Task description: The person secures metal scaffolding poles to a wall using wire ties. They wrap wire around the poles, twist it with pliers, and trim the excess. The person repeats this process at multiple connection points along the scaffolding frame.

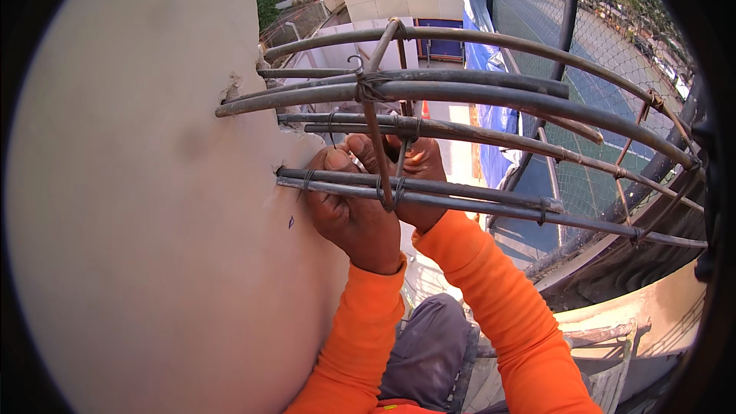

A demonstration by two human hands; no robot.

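My left hand (360, 231) reaches up behind the lowest pair of steel rebars (483, 201), beside the broken wall edge. Its thumb and fingers are closed at a thin tie wire (331, 127), which loops round the pair of bars just above. My right hand (426, 159) is close beside it, behind a short upright bar (374, 134), with fingers curled in toward the left hand. Bars partly cover those fingers, and what they pinch is hidden. Twisted wire (369, 89) binds the upright to the upper rebars (460, 92).
A smooth beige wall (153, 207) fills the left; the rebars stick out of its chipped edge and curve right. Beyond are a blue-white tarp (494, 138), a chain-link fence (606, 54) and a court far below. Scaffold-like pipes (602, 335) stand at lower right.
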